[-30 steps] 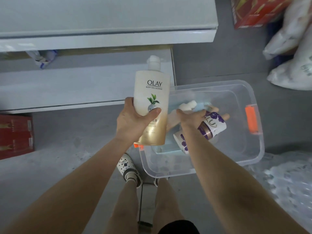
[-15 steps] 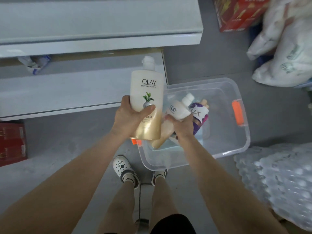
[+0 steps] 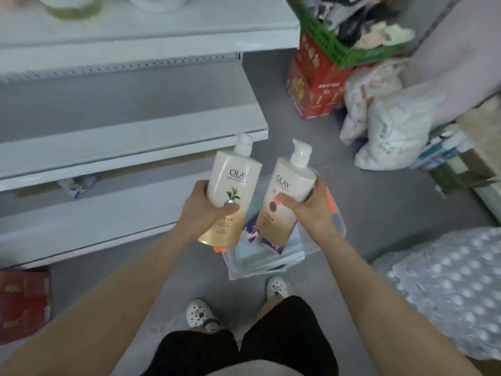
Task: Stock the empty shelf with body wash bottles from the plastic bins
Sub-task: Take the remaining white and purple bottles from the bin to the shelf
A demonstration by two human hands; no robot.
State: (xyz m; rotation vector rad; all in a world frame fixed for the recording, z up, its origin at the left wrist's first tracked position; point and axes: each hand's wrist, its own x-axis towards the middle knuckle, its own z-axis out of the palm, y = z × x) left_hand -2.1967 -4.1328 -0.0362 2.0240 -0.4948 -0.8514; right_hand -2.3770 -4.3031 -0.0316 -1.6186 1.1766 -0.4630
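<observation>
Fingers (image 3: pixel 229 210) of the left hand (image 3: pixel 202 213) wrap the waist of a green-leaf Olay pump bottle (image 3: pixel 234 185). The right hand (image 3: pixel 311 213) grips a pink-label Olay pump bottle (image 3: pixel 287 185) the same way, both held just above the clear plastic bin (image 3: pixel 273 267). Rigid, smooth and likely full, they probably feel heavy and slick, so mid-body holds suit better than the pump necks. The empty white shelf (image 3: pixel 130 147) lies at ten o'clock, its front lip the edge to clear. White sacks (image 3: pixel 390 137) crowd two o'clock.
</observation>
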